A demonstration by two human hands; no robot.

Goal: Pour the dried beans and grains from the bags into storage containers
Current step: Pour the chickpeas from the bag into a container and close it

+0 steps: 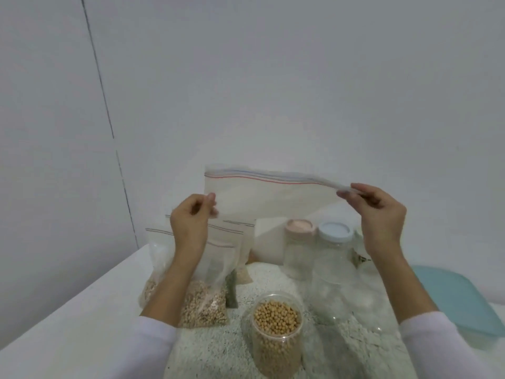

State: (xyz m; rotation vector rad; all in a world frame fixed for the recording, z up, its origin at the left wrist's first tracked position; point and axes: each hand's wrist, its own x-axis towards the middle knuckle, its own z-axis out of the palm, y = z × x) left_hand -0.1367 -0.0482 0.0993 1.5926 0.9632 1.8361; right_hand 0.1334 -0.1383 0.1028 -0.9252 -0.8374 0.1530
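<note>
Tan beans fill one open jar (276, 326) nearest on the desk (82, 318); one bag done, several left.
Left hand (188, 220) and right hand (379, 212) hold the empty zip bag (273, 195) up flat, fingers pinching its side edge and top corner. Behind: filled bags (202, 291) unopened, lidded jars (333, 269) empty.

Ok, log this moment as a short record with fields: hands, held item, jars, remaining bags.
left hand: left hand pinches the lower left edge of the empty zip bag
right hand: right hand pinches the bag's top right corner
held item: bag raised above the counter, looks empty
filled jar: open jar of beans, no lid on
other jars: pink-lidded jar and blue-lidded jar, both look empty
remaining bags: bags of grains standing at left
</note>
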